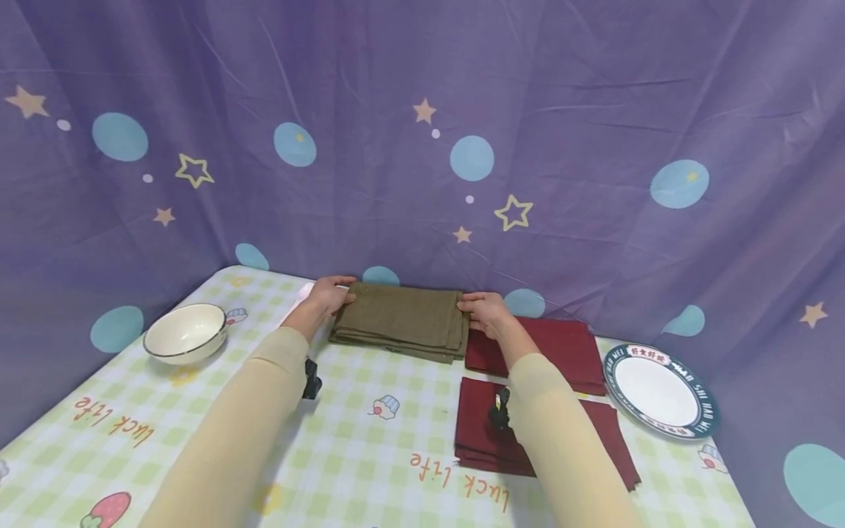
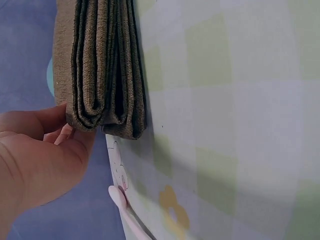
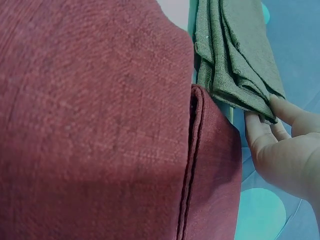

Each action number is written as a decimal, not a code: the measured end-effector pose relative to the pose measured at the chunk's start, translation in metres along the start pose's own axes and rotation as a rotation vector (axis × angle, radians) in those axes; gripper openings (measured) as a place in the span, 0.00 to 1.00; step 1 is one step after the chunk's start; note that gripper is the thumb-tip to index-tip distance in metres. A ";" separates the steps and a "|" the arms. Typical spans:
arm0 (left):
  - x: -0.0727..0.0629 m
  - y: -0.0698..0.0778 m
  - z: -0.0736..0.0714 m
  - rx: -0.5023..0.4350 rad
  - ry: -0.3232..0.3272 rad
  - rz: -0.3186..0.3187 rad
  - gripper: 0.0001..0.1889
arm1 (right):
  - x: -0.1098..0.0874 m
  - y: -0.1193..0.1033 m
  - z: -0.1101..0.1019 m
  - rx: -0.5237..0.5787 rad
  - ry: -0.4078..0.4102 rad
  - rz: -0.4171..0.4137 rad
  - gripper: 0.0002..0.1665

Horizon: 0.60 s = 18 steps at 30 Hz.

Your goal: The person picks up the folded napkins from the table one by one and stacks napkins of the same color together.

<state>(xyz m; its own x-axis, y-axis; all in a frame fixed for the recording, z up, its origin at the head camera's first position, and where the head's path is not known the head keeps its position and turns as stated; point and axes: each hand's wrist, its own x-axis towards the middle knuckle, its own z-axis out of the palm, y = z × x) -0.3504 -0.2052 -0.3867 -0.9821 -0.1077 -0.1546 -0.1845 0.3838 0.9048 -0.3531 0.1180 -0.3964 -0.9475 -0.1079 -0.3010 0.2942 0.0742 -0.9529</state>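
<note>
A folded olive-brown cloth (image 1: 399,315), several layers thick, lies at the back of the table. My left hand (image 1: 326,295) pinches its far left corner, with the thumb on the near side in the left wrist view, where the cloth's layered folds (image 2: 92,65) show closely. On the opposite side, my right hand (image 1: 488,312) grips the upper layers at the right edge. The right wrist view has the fingers of that right hand (image 3: 287,150) under the corner and the thumb on top. Beneath my right forearm lie two folded dark red cloths, one farther back (image 1: 571,350) and one nearer (image 1: 478,433).
A white bowl with a dark rim (image 1: 187,334) stands at the left. At the right is a white plate with a lettered blue-green rim (image 1: 656,389). A pale spoon (image 2: 120,197) lies near the back edge beside my left hand. Purple curtain (image 1: 383,73) hangs behind the table.
</note>
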 end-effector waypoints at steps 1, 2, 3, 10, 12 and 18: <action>0.000 0.000 0.000 0.001 0.001 0.001 0.26 | 0.000 0.000 0.000 0.002 0.001 -0.002 0.26; 0.000 0.000 -0.001 0.010 0.006 0.000 0.26 | 0.000 0.000 0.001 0.003 0.001 -0.007 0.25; 0.001 -0.001 -0.001 0.020 0.011 0.000 0.26 | 0.000 0.000 0.001 0.004 0.001 -0.011 0.25; 0.015 -0.009 -0.002 0.030 0.027 0.007 0.25 | 0.000 0.001 -0.007 0.025 -0.014 -0.028 0.23; 0.017 -0.011 -0.002 0.027 0.018 -0.004 0.25 | -0.001 0.002 -0.011 0.041 -0.023 -0.026 0.23; 0.008 -0.006 -0.003 0.011 0.010 -0.074 0.26 | -0.001 0.002 -0.020 0.085 -0.049 -0.022 0.25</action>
<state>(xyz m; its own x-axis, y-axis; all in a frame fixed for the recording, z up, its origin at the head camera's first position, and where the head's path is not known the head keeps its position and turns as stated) -0.3572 -0.2108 -0.3919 -0.9653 -0.1457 -0.2169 -0.2573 0.3848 0.8864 -0.3537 0.1379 -0.3974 -0.9470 -0.1574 -0.2799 0.2854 -0.0130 -0.9583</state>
